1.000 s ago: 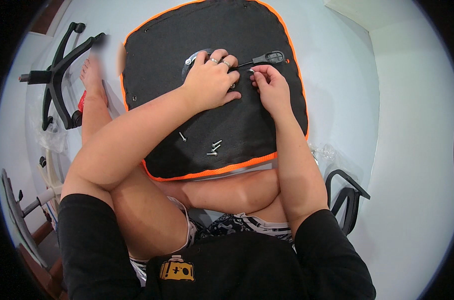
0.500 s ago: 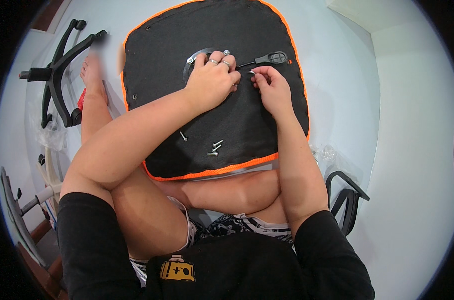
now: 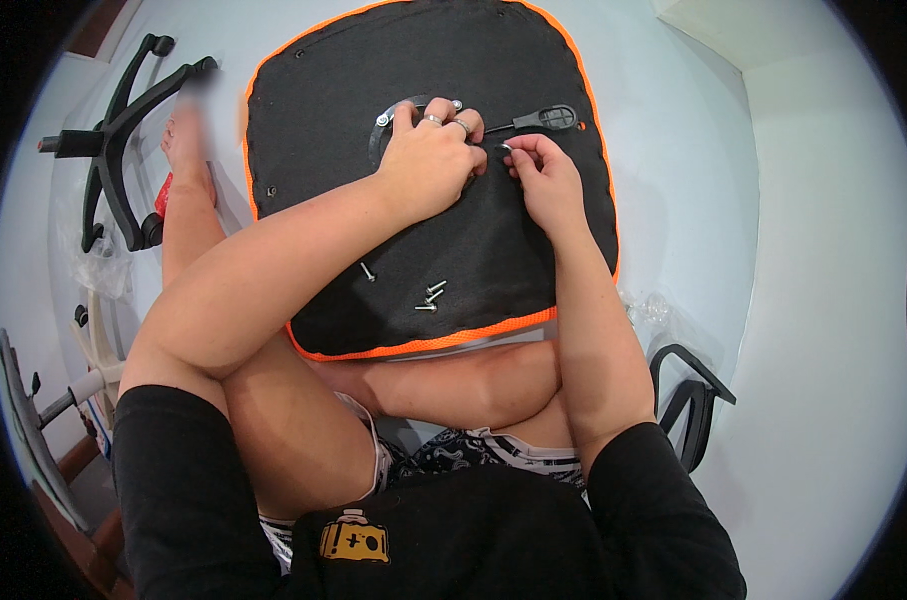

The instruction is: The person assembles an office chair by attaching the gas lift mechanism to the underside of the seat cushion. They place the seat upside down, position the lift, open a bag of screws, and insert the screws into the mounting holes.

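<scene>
A black padded chair seat [image 3: 324,130] with orange edging lies underside up before my legs. On its middle sits a curved dark metal bracket [image 3: 383,145] with silver bolt heads. My left hand [image 3: 432,155] is closed over the bracket, its fingers bent and the fingertips partly hidden. Just to its right, my right hand [image 3: 546,180] pinches a small shiny metal piece [image 3: 504,148] between thumb and fingers; most of that piece is hidden. A black lever handle [image 3: 546,119] on a thin rod reaches out beyond my right hand. Several loose silver bolts [image 3: 435,290] lie on the near part of the seat.
At the left stands a black five-arm chair base [image 3: 119,140] with casters, clear plastic wrap [image 3: 104,270] beside it. A black armrest [image 3: 694,400] and more clear plastic [image 3: 659,315] lie right of my knee. A pale wall [image 3: 834,300] rises at the right.
The bracket, lever handle and my left hand have shifted very slightly to the right. My right hand keeps its pinch in nearly the same place.
</scene>
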`<state>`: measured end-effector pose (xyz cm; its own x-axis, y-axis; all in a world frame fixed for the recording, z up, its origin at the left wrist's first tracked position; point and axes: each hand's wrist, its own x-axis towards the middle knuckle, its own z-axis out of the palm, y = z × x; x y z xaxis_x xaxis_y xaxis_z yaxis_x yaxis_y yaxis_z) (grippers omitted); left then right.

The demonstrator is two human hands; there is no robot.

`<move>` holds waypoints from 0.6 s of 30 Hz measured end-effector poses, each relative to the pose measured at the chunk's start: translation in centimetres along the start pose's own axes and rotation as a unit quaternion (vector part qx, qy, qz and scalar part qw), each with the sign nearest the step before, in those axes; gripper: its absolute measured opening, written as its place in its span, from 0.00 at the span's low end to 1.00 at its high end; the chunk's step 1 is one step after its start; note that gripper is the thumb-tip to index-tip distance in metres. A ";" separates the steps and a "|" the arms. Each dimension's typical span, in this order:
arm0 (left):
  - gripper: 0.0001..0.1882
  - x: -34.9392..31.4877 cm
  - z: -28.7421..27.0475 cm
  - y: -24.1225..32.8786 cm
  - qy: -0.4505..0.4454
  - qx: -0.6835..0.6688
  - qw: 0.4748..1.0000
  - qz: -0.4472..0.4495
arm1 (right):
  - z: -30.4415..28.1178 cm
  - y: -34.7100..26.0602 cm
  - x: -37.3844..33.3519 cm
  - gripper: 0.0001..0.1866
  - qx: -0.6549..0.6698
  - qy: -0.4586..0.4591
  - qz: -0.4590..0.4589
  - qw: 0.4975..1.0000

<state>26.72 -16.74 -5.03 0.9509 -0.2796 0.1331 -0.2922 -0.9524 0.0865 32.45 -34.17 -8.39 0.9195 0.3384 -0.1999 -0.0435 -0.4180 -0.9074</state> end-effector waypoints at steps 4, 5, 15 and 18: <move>0.08 0.5 -0.8 0.3 -0.032 -0.007 0.999 -0.031 | 0.1 0.7 0.2 0.09 0.005 0.000 -0.003 1.000; 0.08 0.6 -0.9 0.3 -0.037 -0.007 0.998 -0.047 | 0.1 0.6 0.1 0.09 0.005 0.000 -0.002 1.000; 0.11 0.0 -0.6 0.4 -0.017 -0.002 1.000 -0.004 | 0.1 0.7 0.2 0.08 0.018 -0.004 -0.006 1.000; 0.09 0.2 -0.2 0.1 -0.006 0.021 1.000 -0.006 | 0.1 0.3 0.1 0.08 0.015 -0.004 0.005 1.000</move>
<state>26.83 -16.90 -4.82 0.9558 -0.2687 0.1197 -0.2758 -0.9600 0.0475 32.46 -34.15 -8.76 0.9157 0.3416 -0.2118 -0.0645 -0.3952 -0.9163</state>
